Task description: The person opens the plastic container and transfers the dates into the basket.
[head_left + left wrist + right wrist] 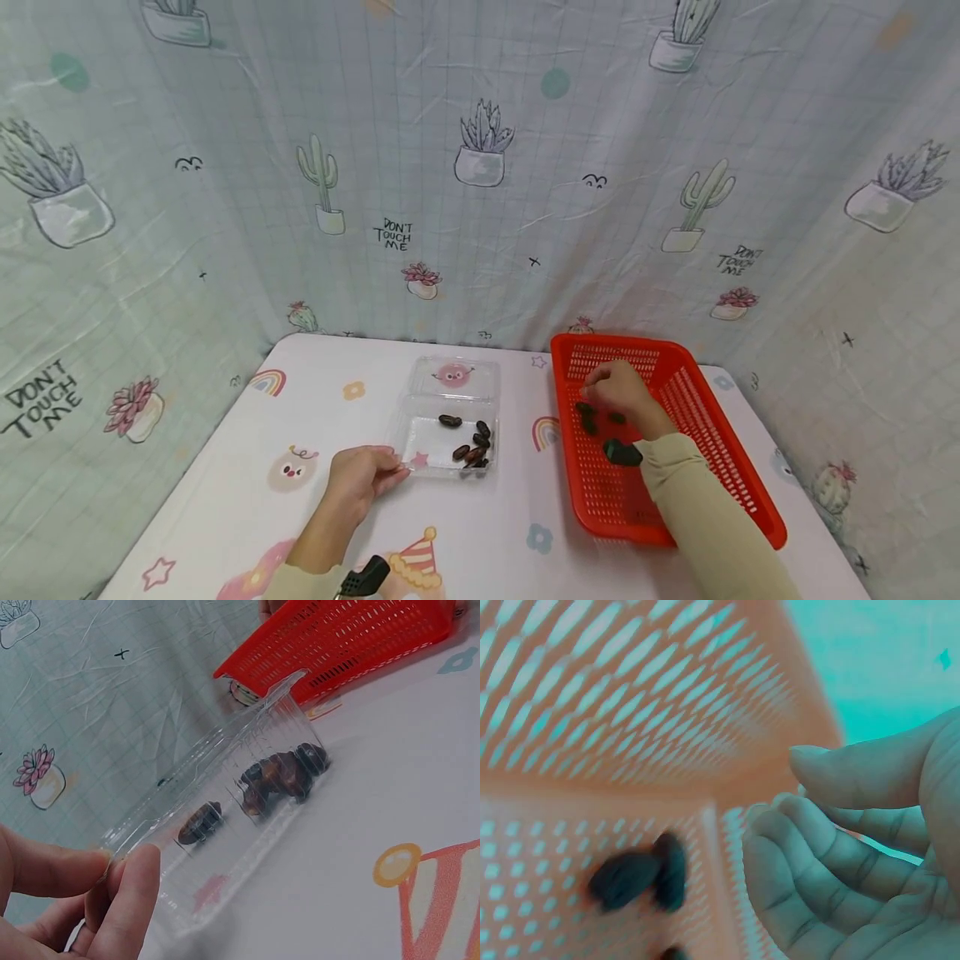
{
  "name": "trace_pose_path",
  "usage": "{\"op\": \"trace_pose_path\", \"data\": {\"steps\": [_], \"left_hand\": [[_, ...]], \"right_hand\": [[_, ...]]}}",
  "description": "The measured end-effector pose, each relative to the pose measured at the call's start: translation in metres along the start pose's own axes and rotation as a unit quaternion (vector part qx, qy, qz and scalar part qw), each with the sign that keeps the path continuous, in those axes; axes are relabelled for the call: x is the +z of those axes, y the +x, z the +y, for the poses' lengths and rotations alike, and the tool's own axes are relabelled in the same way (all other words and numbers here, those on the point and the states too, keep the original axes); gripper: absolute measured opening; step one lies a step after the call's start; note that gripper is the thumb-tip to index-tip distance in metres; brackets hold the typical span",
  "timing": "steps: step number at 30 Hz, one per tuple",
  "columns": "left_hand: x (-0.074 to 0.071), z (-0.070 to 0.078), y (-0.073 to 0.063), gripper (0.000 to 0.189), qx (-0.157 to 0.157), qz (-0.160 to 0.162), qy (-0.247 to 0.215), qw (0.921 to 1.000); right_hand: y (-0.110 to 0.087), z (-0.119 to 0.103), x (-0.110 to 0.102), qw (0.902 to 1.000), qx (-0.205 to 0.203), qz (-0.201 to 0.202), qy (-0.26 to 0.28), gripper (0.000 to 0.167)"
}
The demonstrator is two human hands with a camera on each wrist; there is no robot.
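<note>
Our left hand [363, 477] pinches the near-left corner of the clear box [429, 437] on the bench [225, 475]. Thin plastic, by the look of it: pinch light, brace the box, don't squeeze or tip it. Lid [480, 379] is folded back, so access from above is good. Inside: one brown piece [450, 421] toward the back, plus a brown cluster [474, 455] along the right side.

Next over, the red basket [622, 532], a few dark pieces [589, 424] on its floor near the left wall. Our right hand [618, 387] is inside, close to them: fingers loosely curved, thumb near the index tip, nothing visible in its grasp.

Can't tell if it's picking or placing. Either way we'd work fingertips low, one piece at a time, held by its sides, nails off the mesh, sleeve [705, 492] clear of the rim.
</note>
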State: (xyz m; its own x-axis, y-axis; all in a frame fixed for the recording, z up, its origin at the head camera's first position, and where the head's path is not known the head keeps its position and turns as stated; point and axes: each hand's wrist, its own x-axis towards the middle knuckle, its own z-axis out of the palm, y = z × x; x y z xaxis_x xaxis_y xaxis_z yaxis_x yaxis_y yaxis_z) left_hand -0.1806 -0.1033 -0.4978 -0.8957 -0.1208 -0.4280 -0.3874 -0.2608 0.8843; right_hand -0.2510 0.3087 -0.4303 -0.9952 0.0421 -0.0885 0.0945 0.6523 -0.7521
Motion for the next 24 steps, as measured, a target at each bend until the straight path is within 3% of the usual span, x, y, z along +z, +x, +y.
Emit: {"op": "trace_pose_path", "data": {"steps": [6,15,24], "left_hand": [[0.001,0.001,0.000,0.036,0.002,0.000,-0.002,1.0000],[0.002,0.001,0.001,0.034,0.010,0.002,-0.005,0.9999],[-0.002,-0.001,-0.002,0.033,0.010,0.009,-0.011,0.9998]], "right_hand": [[-0.009,-0.034,-0.002,0.9971,-0.036,-0.005,0.067,0.019],[-0.011,-0.065,0.015,0.9930,-0.054,-0.035,0.099,0.018],[-0.010,-0.086,0.056,0.9912,-0.065,-0.100,0.057,0.013]]}}
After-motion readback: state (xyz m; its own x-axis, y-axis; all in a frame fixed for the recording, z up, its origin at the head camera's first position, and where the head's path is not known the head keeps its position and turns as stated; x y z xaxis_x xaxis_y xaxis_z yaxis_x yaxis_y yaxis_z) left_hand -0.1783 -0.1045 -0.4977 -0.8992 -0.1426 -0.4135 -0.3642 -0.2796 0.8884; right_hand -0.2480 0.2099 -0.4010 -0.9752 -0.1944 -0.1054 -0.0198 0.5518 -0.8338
